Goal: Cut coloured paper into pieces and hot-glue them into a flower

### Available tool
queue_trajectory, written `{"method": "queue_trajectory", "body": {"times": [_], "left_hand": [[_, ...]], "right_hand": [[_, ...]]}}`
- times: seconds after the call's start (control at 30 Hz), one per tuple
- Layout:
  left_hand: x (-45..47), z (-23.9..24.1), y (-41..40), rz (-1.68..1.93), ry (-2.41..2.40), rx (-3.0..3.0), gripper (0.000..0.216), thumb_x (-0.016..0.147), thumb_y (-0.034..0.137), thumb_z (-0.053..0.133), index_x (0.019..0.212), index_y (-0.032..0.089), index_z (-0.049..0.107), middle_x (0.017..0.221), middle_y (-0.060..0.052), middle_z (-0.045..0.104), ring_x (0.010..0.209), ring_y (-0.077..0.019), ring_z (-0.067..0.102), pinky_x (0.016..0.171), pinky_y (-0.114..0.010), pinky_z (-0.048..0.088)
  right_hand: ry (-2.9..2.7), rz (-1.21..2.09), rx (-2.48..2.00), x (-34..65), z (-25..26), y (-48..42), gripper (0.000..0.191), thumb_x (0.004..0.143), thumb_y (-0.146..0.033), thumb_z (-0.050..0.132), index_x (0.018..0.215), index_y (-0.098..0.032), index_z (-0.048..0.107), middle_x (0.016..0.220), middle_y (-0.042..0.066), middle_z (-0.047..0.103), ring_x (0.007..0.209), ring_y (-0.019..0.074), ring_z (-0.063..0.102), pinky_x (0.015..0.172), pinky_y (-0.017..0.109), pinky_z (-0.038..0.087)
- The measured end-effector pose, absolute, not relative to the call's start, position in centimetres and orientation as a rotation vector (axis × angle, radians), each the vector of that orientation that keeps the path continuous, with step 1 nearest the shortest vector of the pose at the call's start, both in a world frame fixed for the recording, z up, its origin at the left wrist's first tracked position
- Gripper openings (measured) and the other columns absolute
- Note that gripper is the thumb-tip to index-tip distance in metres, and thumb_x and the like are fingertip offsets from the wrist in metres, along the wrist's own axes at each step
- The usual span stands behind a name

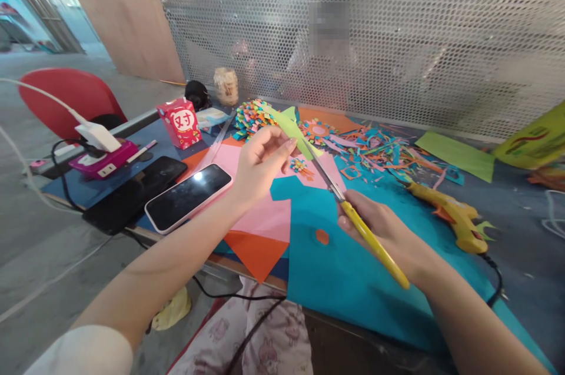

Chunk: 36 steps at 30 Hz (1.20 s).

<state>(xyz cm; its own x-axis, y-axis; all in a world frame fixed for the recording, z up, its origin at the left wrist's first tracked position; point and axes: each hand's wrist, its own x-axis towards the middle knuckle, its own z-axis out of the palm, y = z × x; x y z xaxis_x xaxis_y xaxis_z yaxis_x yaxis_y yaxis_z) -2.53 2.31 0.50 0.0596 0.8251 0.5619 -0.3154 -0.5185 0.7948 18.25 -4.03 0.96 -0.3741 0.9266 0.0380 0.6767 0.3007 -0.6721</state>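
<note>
Left hand (265,157): thumb and fingers pinched together on a pointed piece of lime-green paper (291,126).
Right hand (377,225): clamped on long metal scissors with yellow handles (375,245).
Lime-green piece: raised above the bench (529,239), between the left hand and the scissor tips; whether the blades grip it cannot be told.
Beneath the hands: a large turquoise sheet (318,281) on the right, beside overlapping pink sheets (265,213); a small orange hexagon (322,237) lies on the turquoise.
Behind the hands: a cluster of multicoloured paper curls (252,119) and, farther right, a loose heap of coloured paper strips (384,148).
Right side: a yellow glue gun (441,210) lying near the edge of the turquoise sheet.
Left side: a pink-rimmed black smartphone (189,198) near the left forearm; beyond it, a red printed box (180,122) standing upright.
</note>
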Motion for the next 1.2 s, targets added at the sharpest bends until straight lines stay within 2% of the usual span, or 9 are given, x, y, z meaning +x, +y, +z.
{"method": "queue_trajectory", "body": {"times": [0.27, 0.57, 0.73, 0.97, 1.07, 1.2], "left_hand": [[-2.5, 0.5, 2.3, 1.602, 0.518, 1.412, 0.033, 0.075, 0.041, 0.078, 0.073, 0.018, 0.054, 0.064, 0.003, 0.065, 0.044, -0.0051, 0.054, 0.044, -0.020, 0.045], [-2.5, 0.4, 2.6, 1.598, 0.531, 1.423, 0.032, 0.075, 0.040, 0.077, 0.072, 0.018, 0.055, 0.063, 0.003, 0.063, 0.043, -0.0058, 0.053, 0.042, -0.020, 0.045], [-2.6, 0.4, 2.5, 1.585, 0.545, 1.440, 0.029, 0.078, 0.038, 0.075, 0.074, 0.018, 0.054, 0.064, 0.003, 0.063, 0.045, -0.0058, 0.053, 0.043, -0.020, 0.045], [-2.6, 0.4, 2.6, 1.559, 0.540, 1.427, 0.034, 0.075, 0.044, 0.077, 0.073, 0.018, 0.054, 0.063, 0.004, 0.061, 0.045, -0.0062, 0.053, 0.044, -0.021, 0.045], [-2.5, 0.3, 2.6, 1.561, 0.544, 1.425, 0.032, 0.078, 0.042, 0.074, 0.074, 0.019, 0.052, 0.062, 0.004, 0.060, 0.046, -0.0063, 0.052, 0.045, -0.021, 0.044], [-2.3, 0.1, 2.6, 1.596, 0.593, 1.446, 0.031, 0.084, 0.040, 0.068, 0.071, 0.019, 0.050, 0.064, 0.002, 0.062, 0.047, -0.0060, 0.050, 0.045, -0.021, 0.041]], "right_hand": [[-2.165, 0.710, -1.396, 18.9, 0.0, -3.9, 0.048, 0.085, -0.068, 0.043, 0.070, -0.023, 0.044, 0.059, -0.003, 0.049, 0.052, 0.0120, 0.040, 0.046, 0.026, 0.030], [-2.181, 0.656, -1.397, 18.7, 0.1, -3.8, 0.047, 0.085, -0.066, 0.043, 0.065, -0.023, 0.042, 0.055, -0.004, 0.042, 0.050, 0.0105, 0.033, 0.044, 0.026, 0.025], [-2.167, 0.627, -1.417, 18.7, 0.1, -3.8, 0.047, 0.084, -0.064, 0.045, 0.062, -0.023, 0.040, 0.054, -0.005, 0.040, 0.050, 0.0101, 0.032, 0.044, 0.026, 0.024], [-2.142, 0.605, -1.456, 18.8, 0.0, -3.8, 0.048, 0.082, -0.065, 0.048, 0.060, -0.023, 0.039, 0.053, -0.006, 0.035, 0.049, 0.0097, 0.030, 0.043, 0.025, 0.025], [-2.122, 0.562, -1.482, 18.6, 0.2, -3.8, 0.050, 0.081, -0.066, 0.049, 0.058, -0.023, 0.038, 0.051, -0.006, 0.033, 0.049, 0.0095, 0.028, 0.043, 0.025, 0.023], [-2.149, 0.570, -1.532, 18.2, 0.9, -3.9, 0.050, 0.079, -0.067, 0.048, 0.057, -0.023, 0.039, 0.051, -0.005, 0.036, 0.050, 0.0101, 0.030, 0.044, 0.025, 0.026]]}}
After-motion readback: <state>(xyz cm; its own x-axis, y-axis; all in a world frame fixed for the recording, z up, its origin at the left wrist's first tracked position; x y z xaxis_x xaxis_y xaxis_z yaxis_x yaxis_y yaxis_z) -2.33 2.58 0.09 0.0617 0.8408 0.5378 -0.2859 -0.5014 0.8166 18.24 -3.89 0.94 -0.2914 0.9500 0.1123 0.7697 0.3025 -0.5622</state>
